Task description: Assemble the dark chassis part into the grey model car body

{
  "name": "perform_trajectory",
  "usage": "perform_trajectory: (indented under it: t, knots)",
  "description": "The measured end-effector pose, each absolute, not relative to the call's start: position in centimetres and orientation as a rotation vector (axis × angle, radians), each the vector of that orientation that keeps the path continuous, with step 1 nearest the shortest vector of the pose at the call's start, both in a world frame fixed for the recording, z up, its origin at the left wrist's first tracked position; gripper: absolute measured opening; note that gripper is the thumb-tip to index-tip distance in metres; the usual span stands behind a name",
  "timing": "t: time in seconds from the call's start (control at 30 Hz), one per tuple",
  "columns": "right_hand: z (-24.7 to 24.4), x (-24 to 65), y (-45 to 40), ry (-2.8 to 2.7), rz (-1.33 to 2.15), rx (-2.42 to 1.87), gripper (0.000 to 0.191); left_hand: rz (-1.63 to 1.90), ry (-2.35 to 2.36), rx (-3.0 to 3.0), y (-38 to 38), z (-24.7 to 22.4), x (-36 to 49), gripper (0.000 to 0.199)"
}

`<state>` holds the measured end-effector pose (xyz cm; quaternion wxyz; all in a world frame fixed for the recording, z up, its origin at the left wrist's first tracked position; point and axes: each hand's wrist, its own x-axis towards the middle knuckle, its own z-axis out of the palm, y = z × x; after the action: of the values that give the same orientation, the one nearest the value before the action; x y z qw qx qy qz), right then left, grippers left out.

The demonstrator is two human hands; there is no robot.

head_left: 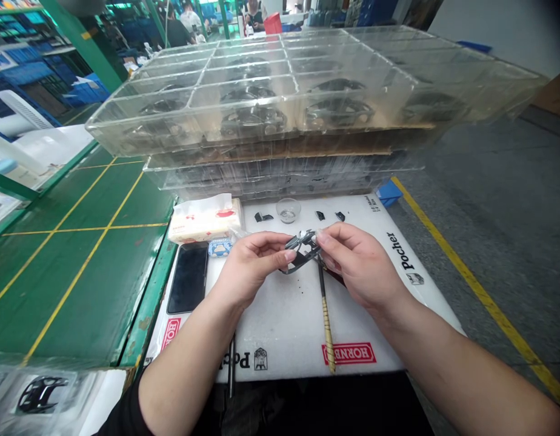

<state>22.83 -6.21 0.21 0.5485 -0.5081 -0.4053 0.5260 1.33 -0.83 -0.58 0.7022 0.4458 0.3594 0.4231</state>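
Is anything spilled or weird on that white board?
Yes: tiny dark specks lie on the white board, left of the yellow-handled tool. They stand out against the pale surface; I can't tell what they are.

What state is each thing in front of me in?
Dark model car body: held up, unboxed.
Left hand: closed on one end.
Right hand: closed on the other.
Smartphone: flat, screen dark.
Tissue pack: open, tissue poking out.
Clear cup: upright, lidless.
Small dark parts: lying loose.
Yellow-handled tool: lying flat.
Clear trays: stacked, top one holding car bodies.
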Motion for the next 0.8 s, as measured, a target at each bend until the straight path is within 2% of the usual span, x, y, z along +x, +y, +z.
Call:
perform_trajectory:
  t: [0.57, 0.8]
  knots:
    - [0.33, 22.76, -6.08, -0.927, 1.257, -1.178, 0.054, 0.864, 0.797, 0.923, -0.78, -0.51, 1.16, 0.045]
    - [0.24, 22.73, -6.08, -0.941, 1.286, -1.188, 0.056, 0.844, 0.812, 0.859, -0.51, -0.75, 1.03, 0.040]
